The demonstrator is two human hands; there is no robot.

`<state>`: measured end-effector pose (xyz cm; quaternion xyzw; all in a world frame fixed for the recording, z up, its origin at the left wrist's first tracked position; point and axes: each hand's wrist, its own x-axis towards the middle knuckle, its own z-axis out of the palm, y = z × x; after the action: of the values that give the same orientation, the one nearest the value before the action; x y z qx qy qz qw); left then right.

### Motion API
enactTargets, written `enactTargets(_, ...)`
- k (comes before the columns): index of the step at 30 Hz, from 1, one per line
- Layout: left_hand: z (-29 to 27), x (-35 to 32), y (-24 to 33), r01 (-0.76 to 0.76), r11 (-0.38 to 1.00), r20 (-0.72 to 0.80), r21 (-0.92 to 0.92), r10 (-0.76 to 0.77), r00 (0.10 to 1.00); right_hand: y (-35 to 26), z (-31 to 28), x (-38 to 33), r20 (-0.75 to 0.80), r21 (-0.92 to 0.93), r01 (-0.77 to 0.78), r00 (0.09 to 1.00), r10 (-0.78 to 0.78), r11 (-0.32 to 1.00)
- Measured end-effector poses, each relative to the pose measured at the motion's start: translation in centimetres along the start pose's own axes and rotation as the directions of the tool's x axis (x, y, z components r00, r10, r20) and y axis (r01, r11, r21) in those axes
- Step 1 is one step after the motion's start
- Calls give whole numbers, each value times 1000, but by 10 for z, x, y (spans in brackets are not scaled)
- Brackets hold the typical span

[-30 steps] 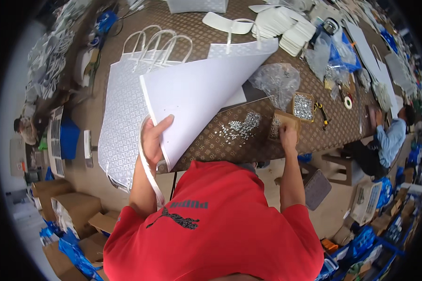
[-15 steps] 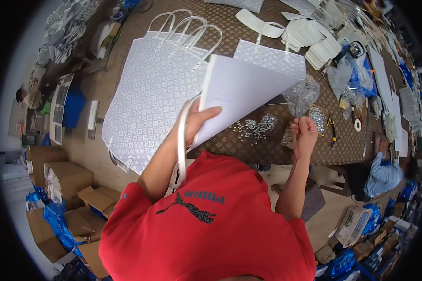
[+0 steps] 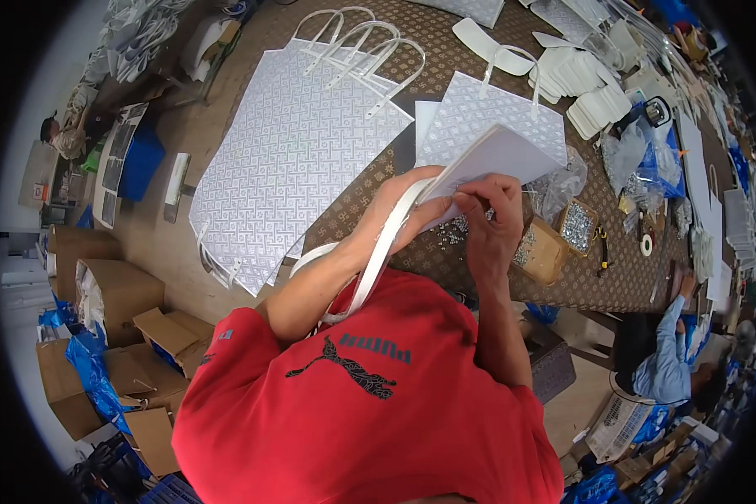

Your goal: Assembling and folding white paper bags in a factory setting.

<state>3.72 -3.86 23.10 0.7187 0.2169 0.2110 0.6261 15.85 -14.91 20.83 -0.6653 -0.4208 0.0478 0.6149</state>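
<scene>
My left hand grips a folded-over white bag panel, its fingers partly behind the sheet. A white strap handle hangs down from the panel across my left wrist. My right hand is pinched at the panel's lower edge, close to my left thumb; whatever is between its fingertips is too small or hidden. Behind the sheet lies part of a patterned silver-white panel with a handle. To the left, a stack of similar patterned panels with strap handles rests on the table.
Small metal rivets lie loose on the brown patterned table. Right of my hand are an open box, a tray of metal pieces, yellow-black pliers and clear plastic bags. A person in blue sits at right.
My right hand has moved left and up from beside the metal pieces to the panel's edge. My left hand has shifted right with the panel, which is now turned more edge-on.
</scene>
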Motion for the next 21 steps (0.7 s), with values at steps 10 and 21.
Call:
enactTargets(10,9,1,-12,-59,996,50,68,56,997,12,-7,-13,18,46,-92,996,91,995)
enactTargets(21,-6,15,-18,60,972,78,228,-80,994,23,-34,-8,36,270,-470,877,479,840)
